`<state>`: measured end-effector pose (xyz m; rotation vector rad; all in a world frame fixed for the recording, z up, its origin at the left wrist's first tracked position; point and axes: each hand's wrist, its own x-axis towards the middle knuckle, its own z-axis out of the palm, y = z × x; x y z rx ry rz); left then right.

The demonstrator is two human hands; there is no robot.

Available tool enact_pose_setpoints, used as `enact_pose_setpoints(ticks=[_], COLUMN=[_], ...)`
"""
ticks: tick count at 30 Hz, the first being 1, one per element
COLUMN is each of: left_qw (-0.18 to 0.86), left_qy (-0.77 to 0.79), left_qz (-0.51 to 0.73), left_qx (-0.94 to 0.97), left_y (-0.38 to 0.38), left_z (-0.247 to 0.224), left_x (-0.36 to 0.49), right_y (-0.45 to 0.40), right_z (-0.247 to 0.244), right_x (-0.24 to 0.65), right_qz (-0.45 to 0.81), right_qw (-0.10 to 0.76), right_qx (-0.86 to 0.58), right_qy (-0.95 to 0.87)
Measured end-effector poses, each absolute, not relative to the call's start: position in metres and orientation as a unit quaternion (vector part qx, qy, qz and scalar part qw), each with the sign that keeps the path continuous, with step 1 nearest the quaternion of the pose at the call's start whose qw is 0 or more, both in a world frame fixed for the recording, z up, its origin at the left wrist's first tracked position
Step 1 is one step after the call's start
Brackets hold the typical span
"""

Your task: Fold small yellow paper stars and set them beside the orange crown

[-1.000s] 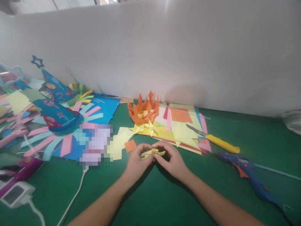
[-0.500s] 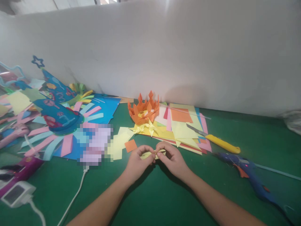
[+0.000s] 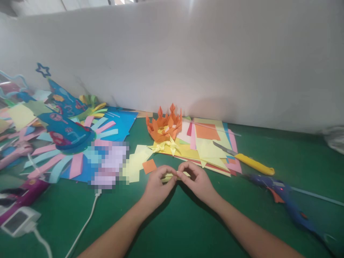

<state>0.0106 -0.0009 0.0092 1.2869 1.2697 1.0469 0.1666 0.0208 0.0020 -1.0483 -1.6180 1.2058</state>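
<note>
Over the green bench [image 3: 172, 225], the left hand [image 3: 157, 184] and right hand [image 3: 197, 182] nearly met, fingers of both pinching a folded pale yellow paper [image 3: 167, 176] between them. The step in hand looked like creasing that fold; the next move probably called for steady pressure and aligned edges. Beyond lay an orange paper square [image 3: 149, 166], then a yellow paper flower [image 3: 172, 146], then an orange paper crown [image 3: 163, 133].

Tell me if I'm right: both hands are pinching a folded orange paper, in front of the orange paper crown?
Not quite: the folded paper is pale yellow, not orange, as the head view shows. The left hand and right hand do pinch it, in front of the orange paper crown.
</note>
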Motion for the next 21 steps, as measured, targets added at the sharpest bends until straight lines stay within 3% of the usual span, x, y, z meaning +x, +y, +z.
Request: enact_pose_setpoints(ticks=[21], left_qw=[0.61], left_qy=[0.454], left_qz=[0.499], left_qx=[0.415], left_y=[0.0046], left_z=[0.0055], left_x=[0.0147], right_y=[0.0205], right_z=[0.0088], right_x=[0.1667], right_qz=[0.502], right_qw=[0.433], right_qx=[-0.428], right_qy=[-0.614])
